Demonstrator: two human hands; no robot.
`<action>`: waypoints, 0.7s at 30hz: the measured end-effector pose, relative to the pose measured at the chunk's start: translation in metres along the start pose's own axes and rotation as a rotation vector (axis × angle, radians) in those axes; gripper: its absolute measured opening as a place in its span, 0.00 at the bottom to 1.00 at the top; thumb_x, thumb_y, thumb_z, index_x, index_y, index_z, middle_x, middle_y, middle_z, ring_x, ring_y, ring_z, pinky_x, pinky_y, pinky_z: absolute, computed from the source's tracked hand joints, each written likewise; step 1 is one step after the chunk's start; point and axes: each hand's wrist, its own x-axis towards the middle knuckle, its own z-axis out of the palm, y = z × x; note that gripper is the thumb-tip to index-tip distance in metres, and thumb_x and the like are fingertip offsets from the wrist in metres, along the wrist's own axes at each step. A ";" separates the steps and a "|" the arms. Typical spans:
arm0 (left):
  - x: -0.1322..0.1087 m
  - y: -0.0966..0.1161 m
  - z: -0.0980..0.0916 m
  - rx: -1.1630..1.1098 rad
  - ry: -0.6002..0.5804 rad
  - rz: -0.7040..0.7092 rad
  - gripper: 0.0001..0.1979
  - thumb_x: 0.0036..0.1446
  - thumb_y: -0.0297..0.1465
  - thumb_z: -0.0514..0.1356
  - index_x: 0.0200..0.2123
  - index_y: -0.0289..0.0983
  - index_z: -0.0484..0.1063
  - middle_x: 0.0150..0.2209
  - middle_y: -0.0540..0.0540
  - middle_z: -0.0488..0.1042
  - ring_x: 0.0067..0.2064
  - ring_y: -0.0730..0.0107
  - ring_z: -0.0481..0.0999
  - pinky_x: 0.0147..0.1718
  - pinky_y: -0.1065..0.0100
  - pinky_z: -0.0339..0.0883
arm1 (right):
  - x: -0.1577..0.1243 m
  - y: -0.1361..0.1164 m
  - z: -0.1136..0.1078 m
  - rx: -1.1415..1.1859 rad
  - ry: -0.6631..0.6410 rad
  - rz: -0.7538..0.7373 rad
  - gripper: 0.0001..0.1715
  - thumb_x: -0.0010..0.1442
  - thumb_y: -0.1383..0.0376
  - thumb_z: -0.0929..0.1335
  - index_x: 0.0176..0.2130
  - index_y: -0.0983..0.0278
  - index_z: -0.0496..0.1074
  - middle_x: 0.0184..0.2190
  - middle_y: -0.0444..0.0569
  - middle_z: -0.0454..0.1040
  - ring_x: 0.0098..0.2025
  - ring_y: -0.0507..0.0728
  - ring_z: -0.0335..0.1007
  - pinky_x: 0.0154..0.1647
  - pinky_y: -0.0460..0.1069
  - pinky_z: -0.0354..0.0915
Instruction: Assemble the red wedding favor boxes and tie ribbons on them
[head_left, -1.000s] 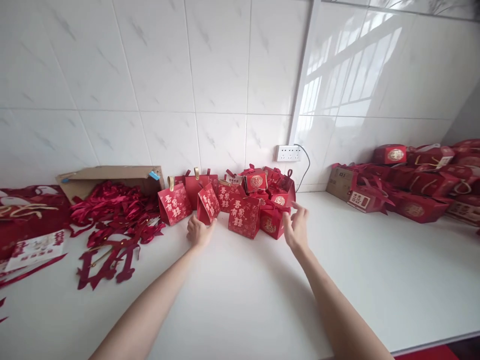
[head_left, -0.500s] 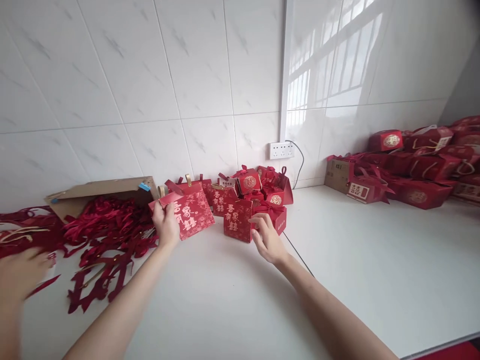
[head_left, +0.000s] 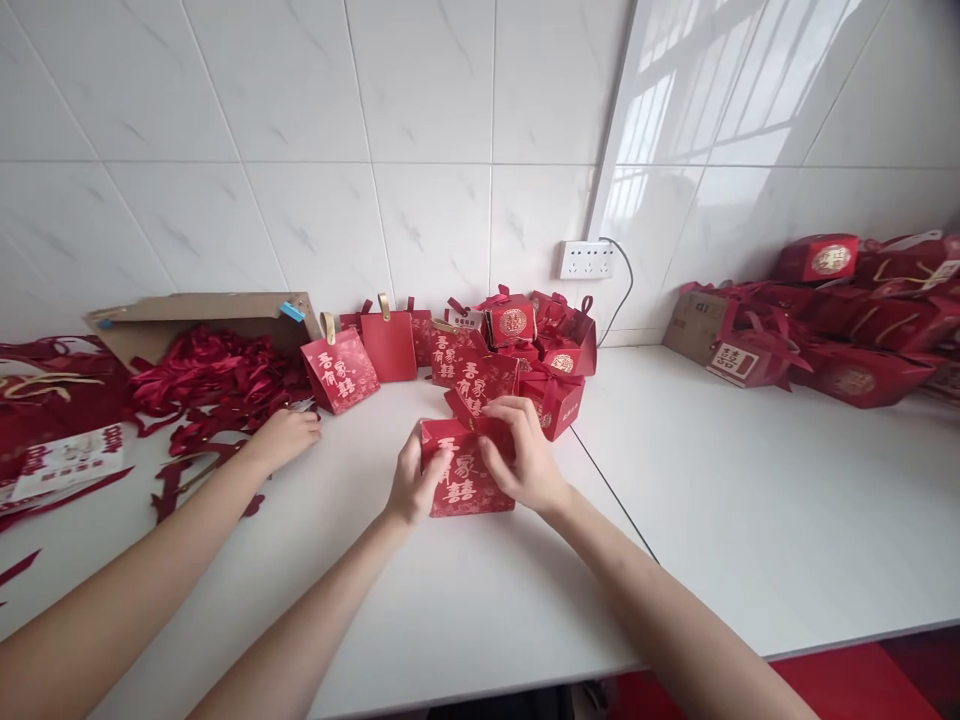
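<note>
A red box with light lettering is between my two hands above the white table. My left hand grips its left side, with the thumb on the front face. Fingers of my right hand are closed at the box's upper right edge, by its top flap. Just behind stands another lettered red box, partly hidden. To the left, a lettered box with a gold loop stands beside a plain red one.
Another person's hand reaches to red ribbons spilling from a cardboard box. Small red boxes are heaped at the wall below a socket strip. More red boxes pile up at the right.
My left hand has let go of the gold-looped box, which now stands at the left. Both hands have come together on a lettered box nearer me. The other person's hand has moved right, to the ribbons.
</note>
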 end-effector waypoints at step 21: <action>0.002 0.035 -0.002 0.284 0.124 0.431 0.04 0.55 0.28 0.59 0.32 0.37 0.64 0.34 0.48 0.73 0.36 0.73 0.75 0.36 0.73 0.70 | -0.001 -0.021 0.009 -0.004 0.058 -0.093 0.15 0.60 0.73 0.63 0.46 0.60 0.59 0.37 0.49 0.61 0.41 0.56 0.62 0.37 0.53 0.68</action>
